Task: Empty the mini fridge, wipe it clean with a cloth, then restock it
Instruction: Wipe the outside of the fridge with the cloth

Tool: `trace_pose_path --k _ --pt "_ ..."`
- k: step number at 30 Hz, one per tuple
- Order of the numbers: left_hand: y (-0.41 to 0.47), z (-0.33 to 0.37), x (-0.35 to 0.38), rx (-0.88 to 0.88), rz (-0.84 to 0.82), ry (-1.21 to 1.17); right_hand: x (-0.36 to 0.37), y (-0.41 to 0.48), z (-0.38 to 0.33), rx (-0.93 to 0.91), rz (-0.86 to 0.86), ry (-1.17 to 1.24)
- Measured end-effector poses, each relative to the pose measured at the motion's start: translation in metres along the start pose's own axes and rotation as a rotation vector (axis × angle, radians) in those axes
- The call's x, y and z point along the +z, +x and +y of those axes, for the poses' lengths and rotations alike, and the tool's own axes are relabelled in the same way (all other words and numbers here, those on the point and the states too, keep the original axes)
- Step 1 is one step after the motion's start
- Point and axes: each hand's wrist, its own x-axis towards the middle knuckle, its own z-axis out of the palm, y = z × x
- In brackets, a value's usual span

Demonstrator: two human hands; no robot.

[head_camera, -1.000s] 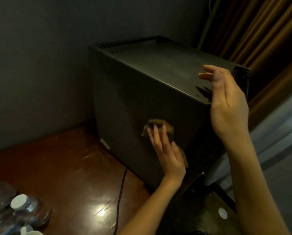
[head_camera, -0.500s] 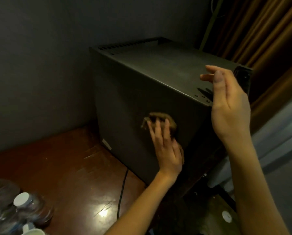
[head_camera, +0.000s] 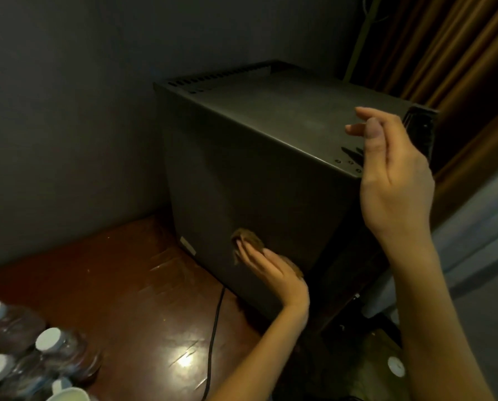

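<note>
Left hand point(head_camera: 273, 273): lies flat with straight fingers and presses a cloth point(head_camera: 249, 238) against the side panel of the mini fridge point(head_camera: 256, 169). No finger curls round the cloth.
Right hand point(head_camera: 392, 180): held at 2 o'clock from the left one, beside the fridge's top front corner. Its fingers are loosely bent and spread, and it holds nothing. Whether the palm touches the edge cannot be told.
Change: a second ago the left hand and cloth were at mid-height on the panel with the fingers pointing up. Now they sit low, near the bottom edge, with the fingers aimed at 10 o'clock. The right hand has barely shifted.
Meaning: this is probably a downward stroke on the outer casing. The wiping step seems to be in progress, with restocking still to come.
Cloth: small, brown, soft and crumpled. It shows past the fingertips at 11 o'clock and under the heel of the hand at 4 o'clock.
Mini fridge: a dark grey, matte, sharp-edged box. It has slotted vents along the top's far edge, small screw heads near the front corner and a pale label low on its side. It stands on the worktop point(head_camera: 126, 285) against the wall point(head_camera: 68, 111).
Worktop: glossy reddish wood with fine scratches and a bright glare spot.
Cord point(head_camera: 213, 328): thin and black, it runs from under the fridge toward 6 o'clock.
Bottles point(head_camera: 48, 348): clear plastic with white caps, clustered at 8 o'clock, well apart from the fridge.
Curtain point(head_camera: 459, 68): brown and pleated, at 1 o'clock.
</note>
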Motion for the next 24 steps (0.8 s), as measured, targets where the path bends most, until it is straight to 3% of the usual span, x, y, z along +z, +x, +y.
trace_pose_path --k 1,4,5,7,10,12,14,16,19,22,24 --pt "-0.009 0.007 0.001 -0.005 -0.022 -0.001 0.0 0.0 0.0 0.0 0.004 -0.003" --pt "-0.015 0.051 0.014 0.461 -0.099 0.08 0.002 0.0 0.0 -0.013 0.025 -0.026" --pt "0.0 0.059 0.021 0.528 -0.088 0.076 0.002 0.0 0.0 -0.016 0.022 -0.036" --pt "0.039 0.061 0.029 0.45 0.029 0.054 0.002 0.0 -0.002 -0.024 0.01 -0.044" --pt "0.087 0.034 0.02 0.052 0.192 -0.098 0.002 0.0 -0.002 -0.04 0.002 -0.043" --pt "0.072 0.02 0.008 -0.103 0.185 -0.116 0.003 -0.001 -0.002 -0.047 -0.001 -0.064" --pt "0.034 0.023 0.003 -0.01 0.093 -0.067 0.004 -0.001 -0.003 -0.05 0.008 -0.073" --pt "0.016 0.042 0.005 0.201 -0.005 0.007 0.004 -0.001 -0.002 -0.05 0.025 -0.067" --pt "0.069 0.059 0.019 0.416 -0.016 0.069 0.004 0.0 -0.002 -0.045 0.018 -0.069" --pt "0.112 0.043 0.017 0.197 0.15 0.016 0.003 -0.001 -0.002 -0.047 0.013 -0.073" --pt "0.093 0.031 0.006 0.037 0.152 -0.02 0.003 -0.002 -0.002 -0.056 0.008 -0.084"
